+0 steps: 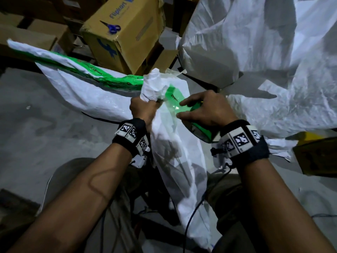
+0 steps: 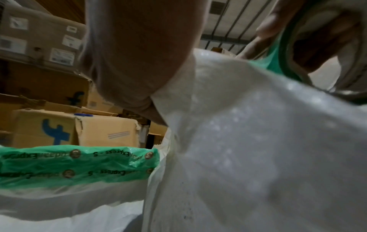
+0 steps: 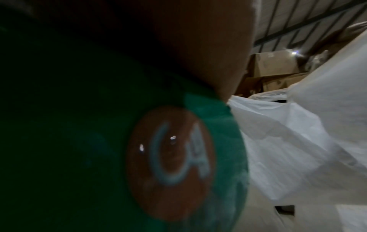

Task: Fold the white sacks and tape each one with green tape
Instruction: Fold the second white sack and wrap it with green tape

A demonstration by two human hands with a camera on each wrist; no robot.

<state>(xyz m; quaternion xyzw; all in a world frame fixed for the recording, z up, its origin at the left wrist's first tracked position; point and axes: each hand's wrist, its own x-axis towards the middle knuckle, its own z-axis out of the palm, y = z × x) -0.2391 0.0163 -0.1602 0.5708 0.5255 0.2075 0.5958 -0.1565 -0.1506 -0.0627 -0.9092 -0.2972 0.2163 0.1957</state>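
A folded white sack [image 1: 175,143] stands up between my knees. My left hand [image 1: 142,108] grips its bunched upper end [image 2: 248,125]. My right hand [image 1: 202,108] holds a roll of green tape [image 1: 198,128], and a strip of tape [image 1: 173,97] runs from the roll onto the sack. In the right wrist view the green tape roll [image 3: 178,157] fills the frame, blurred. Another folded sack wrapped in green tape [image 1: 87,83] lies on the floor to the left [image 2: 79,164].
A heap of loose white sacks [image 1: 264,61] fills the right side. A cardboard box [image 1: 127,33] stands behind, with blue-handled scissors [image 1: 111,27] on top. More boxes [image 2: 39,47] stack at the back. A yellow box [image 1: 317,154] lies at the right. Cables hang below my wrists.
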